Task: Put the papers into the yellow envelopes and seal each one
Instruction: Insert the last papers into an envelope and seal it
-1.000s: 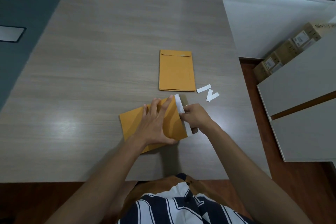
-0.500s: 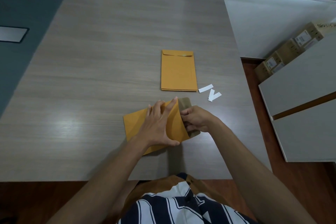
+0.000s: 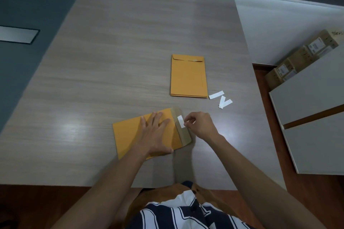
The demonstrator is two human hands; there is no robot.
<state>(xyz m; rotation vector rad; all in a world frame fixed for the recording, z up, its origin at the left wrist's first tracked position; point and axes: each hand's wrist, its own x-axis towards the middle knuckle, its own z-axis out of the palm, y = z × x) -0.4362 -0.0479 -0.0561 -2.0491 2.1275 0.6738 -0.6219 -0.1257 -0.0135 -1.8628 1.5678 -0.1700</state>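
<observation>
A yellow envelope (image 3: 128,135) lies tilted on the table near me, its open flap (image 3: 183,132) pointing right with the brownish glue side up. My left hand (image 3: 156,132) lies flat on the envelope, fingers spread, pressing it down. My right hand (image 3: 200,124) pinches a white backing strip (image 3: 181,121) that stands partly peeled off the flap. Farther back lies a small stack of yellow envelopes (image 3: 189,76) with flaps folded down.
Peeled white strips (image 3: 221,99) lie on the wooden table (image 3: 121,52) to the right of the stack. A white cabinet (image 3: 312,113) stands to the right of the table, with cardboard boxes (image 3: 301,57) behind it. The table's near edge is at my waist.
The flap now lies open and flat. My right hand has moved right and pulled the white strip mostly off the flap. My left hand has flattened on the envelope.
</observation>
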